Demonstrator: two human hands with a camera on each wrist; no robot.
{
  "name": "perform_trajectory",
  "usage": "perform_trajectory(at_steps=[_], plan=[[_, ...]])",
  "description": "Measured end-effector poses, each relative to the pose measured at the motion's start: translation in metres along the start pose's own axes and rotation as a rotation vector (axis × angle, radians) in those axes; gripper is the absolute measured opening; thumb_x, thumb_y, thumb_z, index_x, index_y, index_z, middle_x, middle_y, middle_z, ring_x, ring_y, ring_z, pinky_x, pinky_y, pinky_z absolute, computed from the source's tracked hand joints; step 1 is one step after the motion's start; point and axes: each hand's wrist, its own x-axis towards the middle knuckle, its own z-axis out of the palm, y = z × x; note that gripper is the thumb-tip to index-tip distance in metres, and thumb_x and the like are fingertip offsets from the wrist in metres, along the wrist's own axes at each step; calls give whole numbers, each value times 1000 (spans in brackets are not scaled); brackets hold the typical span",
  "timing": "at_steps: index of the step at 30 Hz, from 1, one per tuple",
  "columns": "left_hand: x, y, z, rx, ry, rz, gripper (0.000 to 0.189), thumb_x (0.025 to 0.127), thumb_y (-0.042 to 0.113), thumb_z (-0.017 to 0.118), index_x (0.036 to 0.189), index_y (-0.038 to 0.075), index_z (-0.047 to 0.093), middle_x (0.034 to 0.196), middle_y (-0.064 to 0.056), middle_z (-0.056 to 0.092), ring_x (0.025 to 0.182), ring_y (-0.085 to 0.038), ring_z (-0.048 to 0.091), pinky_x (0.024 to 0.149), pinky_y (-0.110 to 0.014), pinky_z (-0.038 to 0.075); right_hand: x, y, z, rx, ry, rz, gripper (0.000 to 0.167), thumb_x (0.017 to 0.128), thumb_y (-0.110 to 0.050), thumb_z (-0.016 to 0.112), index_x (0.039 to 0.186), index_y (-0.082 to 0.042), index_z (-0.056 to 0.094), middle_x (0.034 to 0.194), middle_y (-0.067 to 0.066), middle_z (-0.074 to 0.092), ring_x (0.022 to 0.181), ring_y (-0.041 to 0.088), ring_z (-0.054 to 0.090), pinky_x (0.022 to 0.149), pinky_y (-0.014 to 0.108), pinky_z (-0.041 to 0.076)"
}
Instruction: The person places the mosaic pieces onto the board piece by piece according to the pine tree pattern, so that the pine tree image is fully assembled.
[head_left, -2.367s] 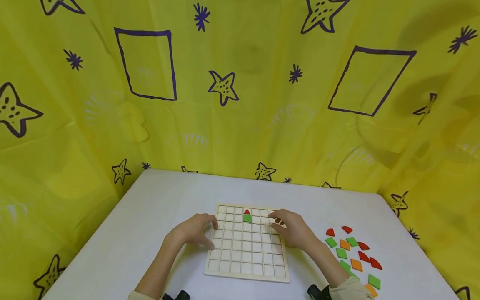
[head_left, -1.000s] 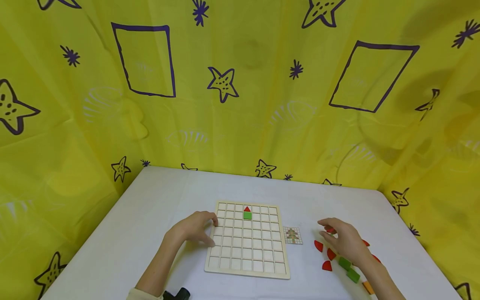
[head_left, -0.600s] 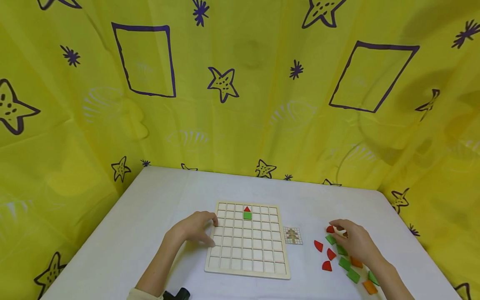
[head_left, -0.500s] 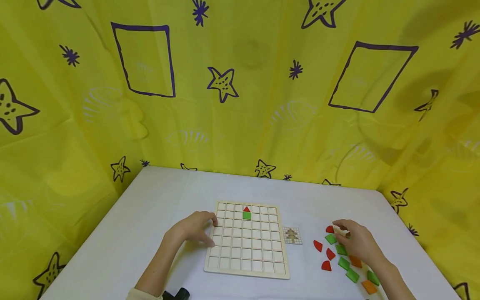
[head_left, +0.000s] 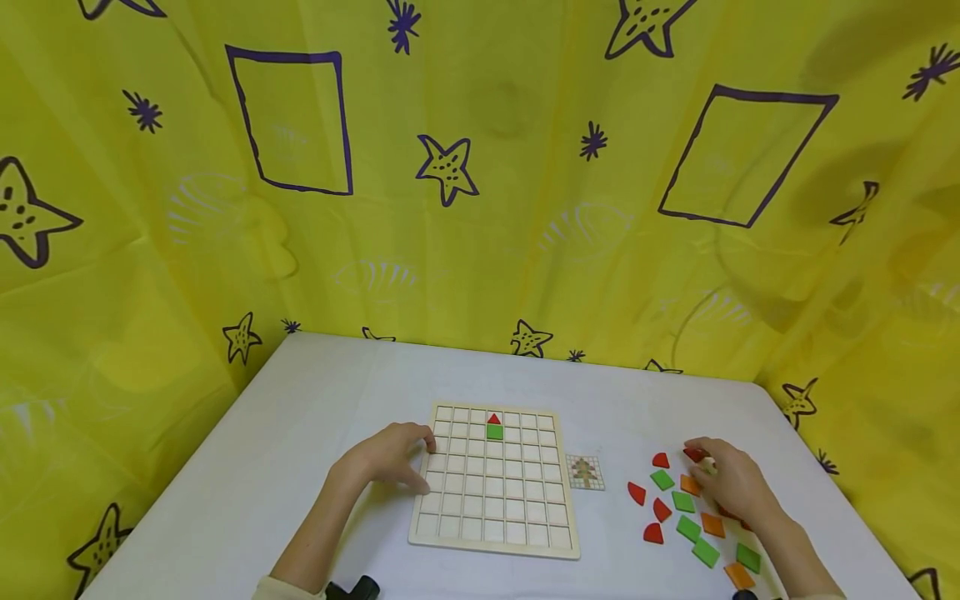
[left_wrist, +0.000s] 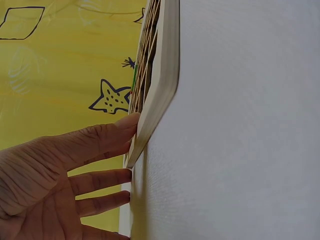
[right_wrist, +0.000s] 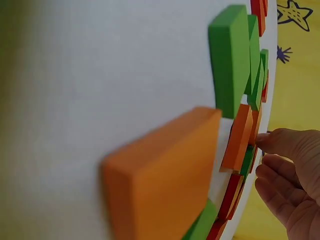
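My left hand rests at the left edge of a pale wooden grid board; in the left wrist view its thumb touches the board's rim. A red triangle sits in the board's top row, with a green square directly below. Over the loose pieces on the right, my right hand has its fingertips at a red quarter-circle piece, partly covered by them. The right wrist view shows the right hand loosely bent, with no piece visible between thumb and fingers.
A small card with a tree pattern lies against the board's right side. Several red quarter-circles, green tiles and orange tiles are scattered on the white table. A yellow curtain encloses the table.
My right hand has moved right, from the board's edge to the loose pieces, uncovering the card. Three red quarter-circles now lie left of the other pieces. My left hand has stayed put.
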Motion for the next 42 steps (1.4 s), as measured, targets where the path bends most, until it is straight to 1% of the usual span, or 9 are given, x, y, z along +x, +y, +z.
perform_trajectory(at_steps=[3,8,11,16,21,26,29,36,42], plan=[[0,0,0,0,1,-5,43,71,12,94,103,15,65,117,-4,66,106,-26,56,94,-47,46,4,4,0,-7,-10,0,34,90,-3,72,121,8,64,114,29,65,103,47,59,91,67,47],[-1,1,-1,0,3,3,43,70,12,94,103,14,65,116,-4,66,106,-26,56,95,-48,46,12,6,-1,-2,-71,50,34,90,-1,69,122,9,63,113,28,66,96,39,59,91,65,48],[-1,3,-2,-2,2,13,43,70,12,94,103,13,65,116,-5,66,107,-27,57,97,-49,46,14,6,-1,-6,-93,71,32,90,1,67,122,10,64,115,29,65,97,40,58,92,65,48],[-1,4,-2,-2,0,6,44,70,11,94,103,13,65,116,-5,66,106,-27,56,96,-49,46,14,5,0,-32,-89,62,28,91,1,67,118,7,66,113,27,67,98,41,59,92,66,47],[-1,4,-2,-1,-1,1,44,70,12,94,103,13,65,116,-4,66,106,-27,56,96,-49,46,13,3,1,-57,-85,52,28,92,-3,71,118,7,67,109,23,69,97,40,60,92,65,48],[0,4,-1,0,-4,6,43,71,12,94,103,13,65,116,-5,66,108,-28,56,98,-50,45,12,-1,2,-53,-68,48,28,93,-7,73,117,6,68,106,19,69,95,36,61,91,63,50],[0,3,-1,-1,-6,-2,43,71,12,94,103,14,65,117,-5,66,107,-27,56,96,-49,46,10,-6,4,-43,-46,33,27,92,-7,74,116,6,69,104,16,70,92,33,62,88,60,51],[1,1,0,-1,0,-21,44,70,13,94,104,15,65,118,-4,66,106,-25,55,93,-46,46,7,-22,8,-12,30,-30,24,92,-7,73,114,3,71,102,12,71,92,31,63,87,57,53],[0,2,-1,-3,-1,-18,44,71,12,94,104,15,65,118,-4,66,104,-25,55,91,-46,46,6,-39,13,18,76,-59,23,92,-7,74,112,3,72,102,11,71,86,26,62,79,49,56]])
